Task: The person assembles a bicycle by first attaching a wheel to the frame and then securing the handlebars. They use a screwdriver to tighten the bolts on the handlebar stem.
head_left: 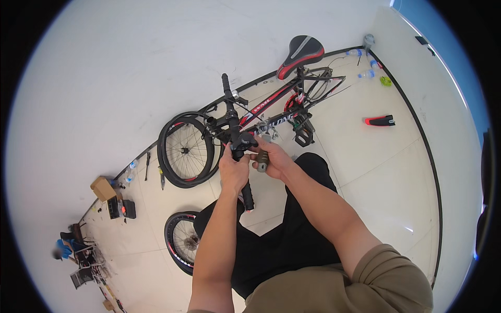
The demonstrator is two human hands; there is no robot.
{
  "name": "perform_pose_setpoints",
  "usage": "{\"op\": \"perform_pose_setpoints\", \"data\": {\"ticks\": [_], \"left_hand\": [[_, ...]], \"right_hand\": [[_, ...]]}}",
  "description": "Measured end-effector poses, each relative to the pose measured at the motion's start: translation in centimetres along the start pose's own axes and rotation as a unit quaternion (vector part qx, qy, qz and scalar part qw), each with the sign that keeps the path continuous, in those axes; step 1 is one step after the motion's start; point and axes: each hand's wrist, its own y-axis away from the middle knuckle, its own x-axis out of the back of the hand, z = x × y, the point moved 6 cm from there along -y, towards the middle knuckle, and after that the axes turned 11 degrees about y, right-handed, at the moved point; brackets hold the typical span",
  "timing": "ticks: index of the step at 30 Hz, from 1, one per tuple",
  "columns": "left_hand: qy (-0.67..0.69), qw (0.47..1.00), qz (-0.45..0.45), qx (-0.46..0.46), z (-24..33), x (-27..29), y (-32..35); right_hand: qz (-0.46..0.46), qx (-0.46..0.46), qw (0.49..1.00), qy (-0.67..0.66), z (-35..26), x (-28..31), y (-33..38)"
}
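White walls (130, 62) meet a pale tiled floor (376, 172) along a dark skirting line. Red-and-black bike frame (271, 101) stands near the wall, front wheel (163, 151) beyond the handlebar. Rear wheel (172, 235) lies loose on the floor, partly blocked by the left forearm and a knee. Saddle (301, 55) at far end; cardboard box (103, 189) left, red-and-black piece (381, 121) and clear bottles (366, 74) right. Both forearms reach forward, hands close together at the black handlebar (229, 107), below the frame's front. Left hand (233, 169): fingers clamped around the bar beside a black control lever (244, 141). Right hand (276, 159): fingers closed on a brown-and-grey tool handle (263, 161), ribbed, rounded end. Bar grips textured; lever smooth, curved.
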Motion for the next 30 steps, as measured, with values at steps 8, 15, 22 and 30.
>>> {"op": "perform_pose_setpoints", "data": {"ticks": [8,15,22,30], "left_hand": [[0.022,1.0,0.005,-0.008,0.5,-0.1,0.1],[0.056,0.998,-0.002,0.035,2.6,-0.5,0.8],[0.039,0.999,0.0,0.025,2.2,-0.5,0.9],[0.07,0.998,0.002,0.003,1.6,-0.7,0.6]], "right_hand": [[0.005,0.079,0.996,0.032,-1.6,-0.4,0.8],[-0.009,0.038,0.998,-0.047,-1.4,-0.2,0.5],[-0.047,0.013,0.999,0.008,-2.1,-0.6,0.3],[-0.034,0.037,0.999,0.007,-2.7,-1.0,0.4]]}}
